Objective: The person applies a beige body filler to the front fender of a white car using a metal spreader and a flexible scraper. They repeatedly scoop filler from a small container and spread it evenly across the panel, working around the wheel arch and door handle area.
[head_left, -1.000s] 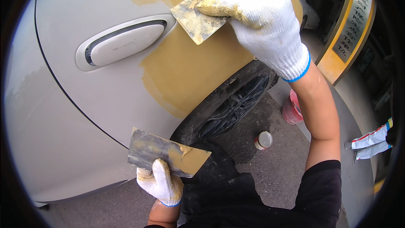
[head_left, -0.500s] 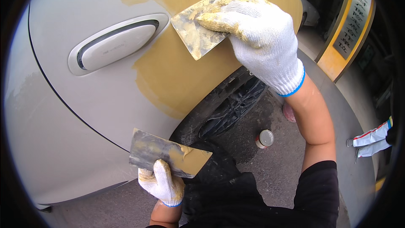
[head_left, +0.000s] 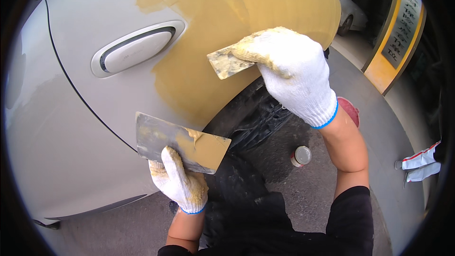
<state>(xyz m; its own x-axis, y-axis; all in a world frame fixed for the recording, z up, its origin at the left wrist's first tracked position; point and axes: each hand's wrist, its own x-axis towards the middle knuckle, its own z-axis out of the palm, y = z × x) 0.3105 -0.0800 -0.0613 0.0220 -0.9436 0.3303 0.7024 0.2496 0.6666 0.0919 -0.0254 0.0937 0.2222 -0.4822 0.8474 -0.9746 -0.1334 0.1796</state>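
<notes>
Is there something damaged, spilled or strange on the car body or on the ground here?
Nothing looks spilled. The tan filler patch on the silver car panel is uneven at its edge. A small can lies tipped on the ground near the tire.

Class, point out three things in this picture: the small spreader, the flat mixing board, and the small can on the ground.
small spreader (head_left: 226, 61), head view, bare blade
flat mixing board (head_left: 156, 135), head view, grey left part
small can (head_left: 301, 155), head view, lid

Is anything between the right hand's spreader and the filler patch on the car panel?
Nothing visible. The right hand holds the spreader directly against the tan filler patch on the grey car panel; the recessed door handle sits off to its left.
</notes>
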